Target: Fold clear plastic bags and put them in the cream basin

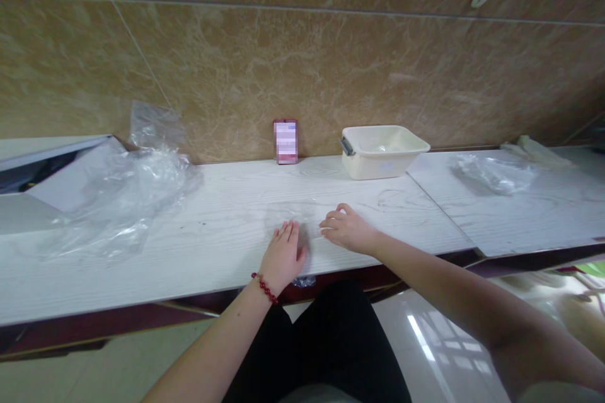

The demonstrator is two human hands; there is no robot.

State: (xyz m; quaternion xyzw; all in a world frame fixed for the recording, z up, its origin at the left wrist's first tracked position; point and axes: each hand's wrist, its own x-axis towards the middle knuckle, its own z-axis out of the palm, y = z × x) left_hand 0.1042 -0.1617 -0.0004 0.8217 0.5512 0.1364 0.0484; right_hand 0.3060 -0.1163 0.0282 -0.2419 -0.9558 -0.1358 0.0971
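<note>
A thin clear plastic bag [289,209] lies flat on the white wood-grain table [227,227] in front of me; its outline is faint. My left hand [283,253], with a red bead bracelet [265,289] at the wrist, rests palm down on the near part of the bag, fingers stretched out. To its right, my right hand [347,230] is over the table beside the bag's right edge. Its fingers are loosely bent and a little apart, and I see nothing held in them. Whether its fingertips touch the film is unclear.
A phone [286,141] leans against the brown tiled wall [246,75]. Right of it stands a cream plastic bin [385,164] with a grey handle. Crumpled clear bags [137,195] lie at left by an open white box [80,179]. More plastic [496,173] lies at right.
</note>
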